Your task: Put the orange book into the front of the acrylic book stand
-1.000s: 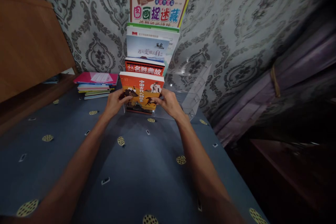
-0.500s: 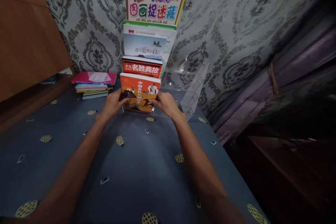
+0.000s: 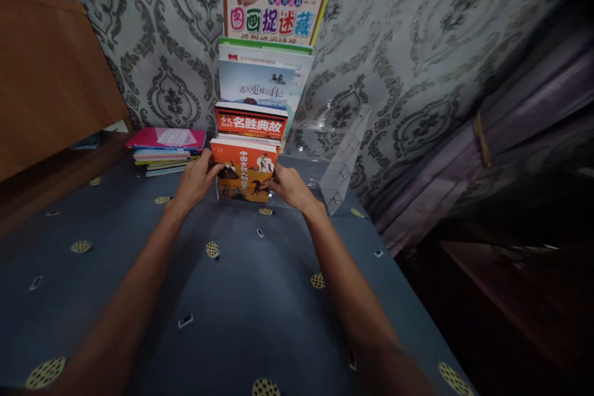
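An orange book (image 3: 244, 167) with pictures of horses on its cover stands in the lowest front tier of a clear acrylic rack (image 3: 341, 167). My left hand (image 3: 197, 179) grips its left edge, thumb over the cover. On the opposite edge my right hand (image 3: 292, 187) holds it the same way; the fingers behind the book are hidden. Behind it rise a red-orange book (image 3: 251, 122), a pale blue book (image 3: 255, 81) and, highest at the back, a yellow-edged book (image 3: 278, 9) with colourful lettering.
Left of the rack lies a stack of thin books (image 3: 167, 151), a pink one on top. A wooden cabinet (image 3: 51, 80) stands at the left and a purple curtain (image 3: 445, 161) hangs at the right. Patterned wallpaper is behind; dark blue cloth (image 3: 241, 297) covers the surface.
The orange book has moved slightly down and left, with both hands still on its sides. More of the red-orange book's lower part shows above it.
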Demonstrator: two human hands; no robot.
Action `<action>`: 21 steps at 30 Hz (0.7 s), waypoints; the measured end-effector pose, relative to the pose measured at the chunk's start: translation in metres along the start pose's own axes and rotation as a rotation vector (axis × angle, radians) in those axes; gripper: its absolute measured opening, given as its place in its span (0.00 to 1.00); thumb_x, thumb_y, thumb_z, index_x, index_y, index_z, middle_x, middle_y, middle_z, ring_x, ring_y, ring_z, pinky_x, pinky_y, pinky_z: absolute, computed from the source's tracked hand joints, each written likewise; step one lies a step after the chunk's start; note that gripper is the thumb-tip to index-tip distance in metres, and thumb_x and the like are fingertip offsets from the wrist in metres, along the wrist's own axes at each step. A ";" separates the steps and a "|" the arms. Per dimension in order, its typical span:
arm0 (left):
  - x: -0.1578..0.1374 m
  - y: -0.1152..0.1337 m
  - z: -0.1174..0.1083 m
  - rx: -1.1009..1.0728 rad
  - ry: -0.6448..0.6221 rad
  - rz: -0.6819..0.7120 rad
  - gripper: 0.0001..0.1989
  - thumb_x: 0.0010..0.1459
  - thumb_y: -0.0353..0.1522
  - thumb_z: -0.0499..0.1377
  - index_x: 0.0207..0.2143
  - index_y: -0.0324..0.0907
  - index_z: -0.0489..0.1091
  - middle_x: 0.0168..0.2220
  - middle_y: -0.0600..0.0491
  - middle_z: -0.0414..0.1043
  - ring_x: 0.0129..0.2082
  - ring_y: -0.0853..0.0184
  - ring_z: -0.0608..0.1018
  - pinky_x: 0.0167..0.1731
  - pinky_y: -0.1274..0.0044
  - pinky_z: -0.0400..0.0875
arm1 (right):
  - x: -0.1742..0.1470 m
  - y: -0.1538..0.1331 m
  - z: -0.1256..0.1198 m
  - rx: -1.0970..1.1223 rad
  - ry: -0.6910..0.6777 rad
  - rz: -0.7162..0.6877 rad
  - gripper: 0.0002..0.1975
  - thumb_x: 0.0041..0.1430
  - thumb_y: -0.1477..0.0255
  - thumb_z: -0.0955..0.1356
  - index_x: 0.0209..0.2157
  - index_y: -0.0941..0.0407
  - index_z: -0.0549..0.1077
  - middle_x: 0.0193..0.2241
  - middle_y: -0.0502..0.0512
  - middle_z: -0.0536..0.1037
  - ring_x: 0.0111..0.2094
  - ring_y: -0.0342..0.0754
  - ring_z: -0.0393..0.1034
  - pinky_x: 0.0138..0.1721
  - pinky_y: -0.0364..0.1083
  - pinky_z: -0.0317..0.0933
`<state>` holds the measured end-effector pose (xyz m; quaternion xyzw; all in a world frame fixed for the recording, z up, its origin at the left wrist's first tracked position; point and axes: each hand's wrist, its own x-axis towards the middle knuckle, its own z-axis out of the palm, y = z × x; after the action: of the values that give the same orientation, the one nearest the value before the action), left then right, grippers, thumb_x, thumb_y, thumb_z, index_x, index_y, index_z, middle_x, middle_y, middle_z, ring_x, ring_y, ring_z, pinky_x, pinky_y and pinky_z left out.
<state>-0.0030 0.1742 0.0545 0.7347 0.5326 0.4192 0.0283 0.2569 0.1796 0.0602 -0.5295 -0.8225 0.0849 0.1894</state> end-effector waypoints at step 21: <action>-0.002 0.003 0.008 0.161 -0.012 0.068 0.09 0.68 0.36 0.50 0.43 0.42 0.66 0.43 0.45 0.71 0.45 0.56 0.75 0.44 0.68 0.70 | -0.003 -0.007 -0.004 -0.084 -0.112 0.101 0.13 0.67 0.70 0.67 0.51 0.57 0.73 0.48 0.60 0.81 0.49 0.53 0.75 0.40 0.41 0.58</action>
<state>0.0045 0.1746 0.0496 0.7547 0.5391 0.3714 -0.0420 0.2539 0.1741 0.0658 -0.5721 -0.8070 0.0894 0.1163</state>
